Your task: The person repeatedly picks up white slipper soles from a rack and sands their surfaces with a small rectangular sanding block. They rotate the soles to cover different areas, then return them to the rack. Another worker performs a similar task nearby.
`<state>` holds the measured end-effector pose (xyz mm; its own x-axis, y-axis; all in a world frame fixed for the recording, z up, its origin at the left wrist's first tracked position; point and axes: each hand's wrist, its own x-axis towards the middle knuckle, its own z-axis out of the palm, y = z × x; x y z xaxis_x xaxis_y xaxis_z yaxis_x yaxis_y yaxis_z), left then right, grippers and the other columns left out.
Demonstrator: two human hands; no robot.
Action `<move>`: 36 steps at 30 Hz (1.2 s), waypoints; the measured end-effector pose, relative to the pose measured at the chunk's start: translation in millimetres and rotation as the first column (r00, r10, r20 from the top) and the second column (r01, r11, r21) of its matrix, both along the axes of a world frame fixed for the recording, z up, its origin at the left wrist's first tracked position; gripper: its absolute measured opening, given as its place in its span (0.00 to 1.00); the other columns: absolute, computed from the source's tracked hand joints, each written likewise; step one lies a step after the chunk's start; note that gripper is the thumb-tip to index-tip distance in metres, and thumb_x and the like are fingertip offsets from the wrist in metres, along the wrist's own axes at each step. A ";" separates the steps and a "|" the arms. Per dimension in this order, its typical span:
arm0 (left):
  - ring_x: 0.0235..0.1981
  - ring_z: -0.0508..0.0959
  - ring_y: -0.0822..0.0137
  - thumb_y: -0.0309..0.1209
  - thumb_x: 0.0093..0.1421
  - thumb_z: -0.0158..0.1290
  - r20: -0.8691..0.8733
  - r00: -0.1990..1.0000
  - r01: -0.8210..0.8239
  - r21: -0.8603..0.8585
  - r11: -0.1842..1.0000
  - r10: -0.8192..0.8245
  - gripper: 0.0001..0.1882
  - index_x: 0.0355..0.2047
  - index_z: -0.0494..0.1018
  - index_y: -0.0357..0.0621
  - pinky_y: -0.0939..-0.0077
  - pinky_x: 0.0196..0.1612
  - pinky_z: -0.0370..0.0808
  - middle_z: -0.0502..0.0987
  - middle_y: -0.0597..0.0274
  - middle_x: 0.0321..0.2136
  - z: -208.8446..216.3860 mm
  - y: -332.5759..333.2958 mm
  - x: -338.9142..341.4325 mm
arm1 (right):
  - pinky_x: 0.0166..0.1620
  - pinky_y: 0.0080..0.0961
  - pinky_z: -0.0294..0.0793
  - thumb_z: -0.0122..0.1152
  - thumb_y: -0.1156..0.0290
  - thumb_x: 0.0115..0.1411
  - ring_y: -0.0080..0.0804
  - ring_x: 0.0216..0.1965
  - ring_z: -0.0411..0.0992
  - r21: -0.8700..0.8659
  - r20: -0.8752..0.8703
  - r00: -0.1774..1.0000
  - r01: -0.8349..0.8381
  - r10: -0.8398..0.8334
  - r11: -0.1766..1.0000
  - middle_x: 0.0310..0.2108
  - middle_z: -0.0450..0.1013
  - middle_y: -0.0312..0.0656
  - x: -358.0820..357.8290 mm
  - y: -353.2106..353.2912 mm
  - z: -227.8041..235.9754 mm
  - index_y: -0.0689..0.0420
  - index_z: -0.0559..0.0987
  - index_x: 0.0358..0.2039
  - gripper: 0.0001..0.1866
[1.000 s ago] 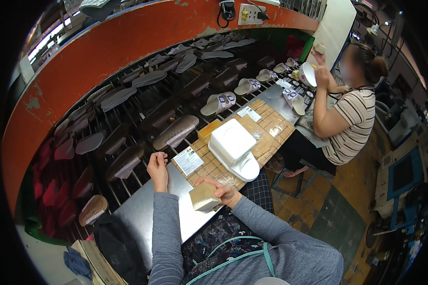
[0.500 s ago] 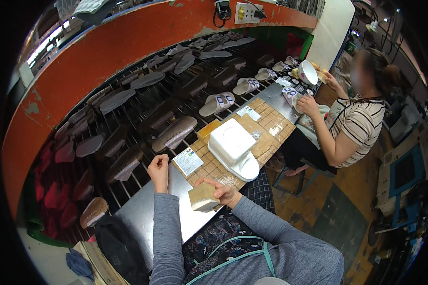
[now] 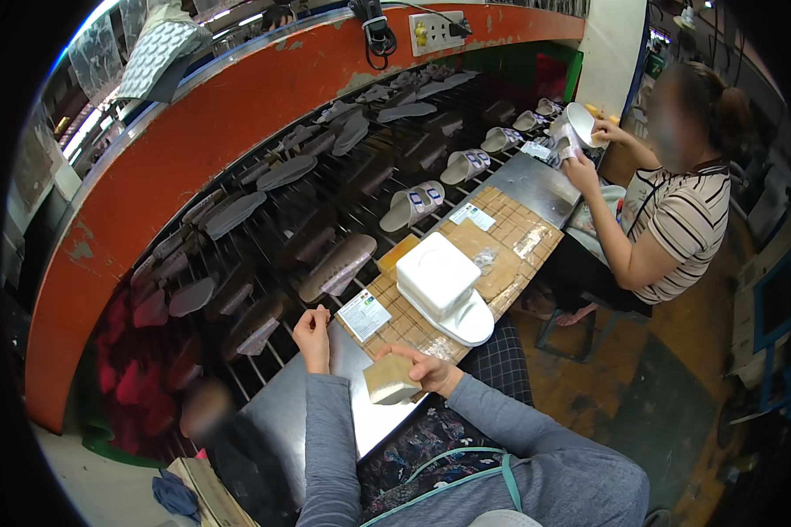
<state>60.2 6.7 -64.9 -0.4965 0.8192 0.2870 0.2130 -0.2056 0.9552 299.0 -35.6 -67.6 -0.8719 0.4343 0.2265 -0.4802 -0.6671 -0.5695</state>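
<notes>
My right hand point(image 3: 422, 371) grips a beige, foam-like block point(image 3: 390, 380) with squared sides over the metal tabletop point(image 3: 356, 373). My left hand point(image 3: 313, 339), its fingers curled together, is at the table's edge beside the rack; whatever is inside them is hidden. Ahead of my right hand, a boxy white plastic container point(image 3: 438, 272) with a rounded white foot point(image 3: 473, 321) stands on the brown gridded board point(image 3: 395, 329). A printed card point(image 3: 364, 314) lies on the board near my left hand. Behind the container is a yellow block point(image 3: 398, 254).
A long rack of metal bars carries slip-on sandals point(image 3: 413, 205), dark footwear and grey soles point(image 3: 235, 216) beneath an orange panel point(image 3: 149, 162). At the right, a seated co-worker point(image 3: 677, 220) handles a light sandal point(image 3: 573, 147) by a white bowl point(image 3: 579, 125). A blue cloth point(image 3: 176, 494) lies lower left.
The whole view has shifted, so the scene sits lower and further right. My hands keep much the same pose. The co-worker's sandal has been lifted toward the white bowl.
</notes>
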 end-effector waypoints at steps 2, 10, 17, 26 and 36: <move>0.26 0.70 0.80 0.30 0.62 0.55 -0.069 0.996 -0.057 -0.083 0.995 0.051 0.13 0.23 0.74 0.33 0.83 0.33 0.70 0.74 0.69 0.21 -0.6 0.4 -0.1 | 0.58 0.30 0.66 0.67 0.64 0.42 0.35 0.54 0.68 -0.019 0.026 1.000 0.013 -0.012 1.000 0.51 0.68 0.45 1.2 -0.9 0.7 0.57 0.62 0.58 0.41; 0.26 0.70 0.82 0.31 0.60 0.57 -0.078 0.997 -0.030 -0.010 1.000 0.029 0.10 0.29 0.78 0.34 0.85 0.32 0.69 0.76 0.71 0.23 -3.8 0.2 0.8 | 0.58 0.30 0.67 0.67 0.65 0.42 0.35 0.54 0.68 -0.001 0.027 1.000 -0.005 0.005 1.000 0.51 0.68 0.45 1.7 -0.6 -2.2 0.58 0.62 0.57 0.41; 0.22 0.65 0.81 0.35 0.60 0.58 -0.092 0.994 -0.061 -0.017 0.998 0.059 0.16 0.20 0.73 0.35 0.83 0.26 0.63 0.70 0.71 0.16 -6.1 5.2 2.0 | 0.57 0.30 0.67 0.67 0.66 0.42 0.35 0.53 0.69 0.015 0.016 1.000 -0.001 0.001 1.000 0.50 0.69 0.45 1.3 2.4 -7.2 0.58 0.62 0.57 0.40; 0.22 0.65 0.81 0.34 0.60 0.58 -0.150 0.987 -0.059 -0.029 0.998 0.054 0.17 0.20 0.72 0.33 0.82 0.26 0.64 0.70 0.70 0.17 1.5 3.9 7.7 | 0.57 0.30 0.67 0.66 0.66 0.42 0.35 0.53 0.68 0.022 0.055 0.998 0.002 -0.004 1.000 0.51 0.68 0.45 4.9 4.1 -5.4 0.58 0.62 0.57 0.40; 0.21 0.66 0.78 0.35 0.59 0.59 -0.231 0.970 -0.090 -0.045 0.995 0.078 0.17 0.21 0.73 0.32 0.81 0.26 0.64 0.71 0.67 0.17 0.1 7.0 7.5 | 0.57 0.29 0.68 0.67 0.66 0.41 0.35 0.52 0.70 0.000 0.025 0.999 -0.027 0.027 1.000 0.49 0.69 0.45 4.2 5.1 -3.6 0.57 0.62 0.56 0.40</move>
<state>67.7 13.8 -64.8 -0.4908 0.7949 0.3567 0.4410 -0.1265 0.8886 303.2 -30.5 -71.2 -0.8884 0.4109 0.2046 -0.4481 -0.6795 -0.5809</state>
